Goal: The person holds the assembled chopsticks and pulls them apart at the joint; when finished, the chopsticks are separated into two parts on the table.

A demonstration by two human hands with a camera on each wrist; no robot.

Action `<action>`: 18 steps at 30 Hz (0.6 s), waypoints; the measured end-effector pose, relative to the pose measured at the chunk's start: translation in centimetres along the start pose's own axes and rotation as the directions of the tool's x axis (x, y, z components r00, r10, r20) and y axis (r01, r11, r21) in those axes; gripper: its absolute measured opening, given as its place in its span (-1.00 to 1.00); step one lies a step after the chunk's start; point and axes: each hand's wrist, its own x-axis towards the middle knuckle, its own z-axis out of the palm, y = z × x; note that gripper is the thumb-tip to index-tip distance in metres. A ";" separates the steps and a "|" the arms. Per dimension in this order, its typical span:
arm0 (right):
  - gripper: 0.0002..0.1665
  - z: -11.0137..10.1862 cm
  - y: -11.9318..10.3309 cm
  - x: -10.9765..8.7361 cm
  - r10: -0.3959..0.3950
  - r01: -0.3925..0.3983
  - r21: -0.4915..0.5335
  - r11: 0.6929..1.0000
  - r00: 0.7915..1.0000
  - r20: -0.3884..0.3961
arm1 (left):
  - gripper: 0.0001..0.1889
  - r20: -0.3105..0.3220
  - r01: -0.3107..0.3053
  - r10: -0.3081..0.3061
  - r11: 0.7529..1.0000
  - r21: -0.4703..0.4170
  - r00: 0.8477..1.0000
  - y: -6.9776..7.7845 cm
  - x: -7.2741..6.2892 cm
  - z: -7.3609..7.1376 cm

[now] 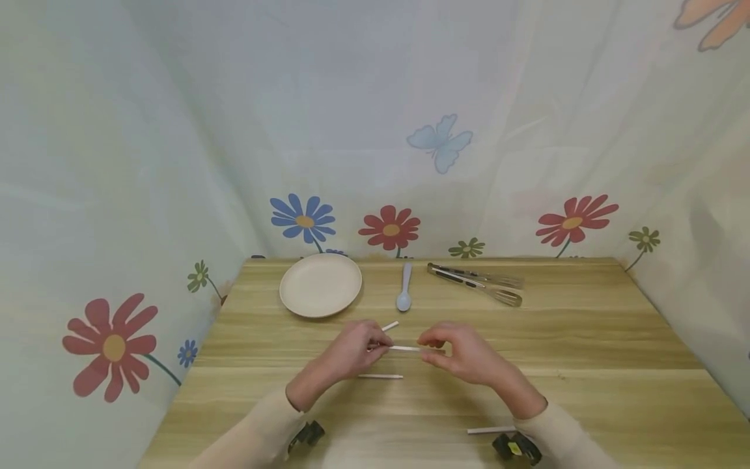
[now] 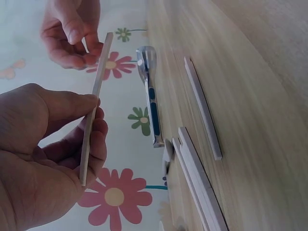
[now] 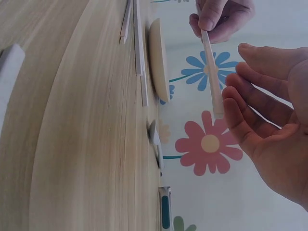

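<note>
A thin, pale, flat stick (image 1: 405, 348) is pinched between the thumb and fingers of my left hand (image 1: 359, 345), held up off the table. In the left wrist view, the stick (image 2: 97, 89) slants upward past the thumb. My right hand (image 1: 459, 352) is beside the stick's free end, its thumb spread apart from loosely bent fingers. The right wrist view shows those fingers (image 3: 240, 108) close by the stick's end (image 3: 217, 108), not gripping it; whether they touch it is unclear. On the table, similar sticks lie near the left hand (image 1: 381, 376) and by the right wrist (image 1: 489, 430).
Toward the back of the wooden table (image 1: 586, 326) are a cream plate (image 1: 321, 285), a pale spoon (image 1: 404, 293) and metal tongs (image 1: 477, 281). Another stick (image 1: 390, 326) lies partly behind the left hand. A flower-printed curtain (image 1: 351, 98) hangs behind the table.
</note>
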 end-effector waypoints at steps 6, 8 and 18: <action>-0.79 0.2 -0.2 0.3 0.009 -0.009 0.022 1.000 1.000 0.017 | -0.93 0.000 -0.002 0.002 1.000 -0.026 1.000 0.4 0.1 0.1; -0.79 0.3 -0.3 0.4 0.018 -0.019 0.030 0.999 1.000 0.026 | -0.93 -0.004 -0.004 0.004 1.000 -0.031 1.000 0.5 0.1 0.2; -0.79 0.5 -0.4 0.7 0.023 -0.024 0.036 0.999 0.999 0.036 | -0.94 -0.049 -0.027 0.025 0.998 -0.051 0.999 0.7 0.1 0.7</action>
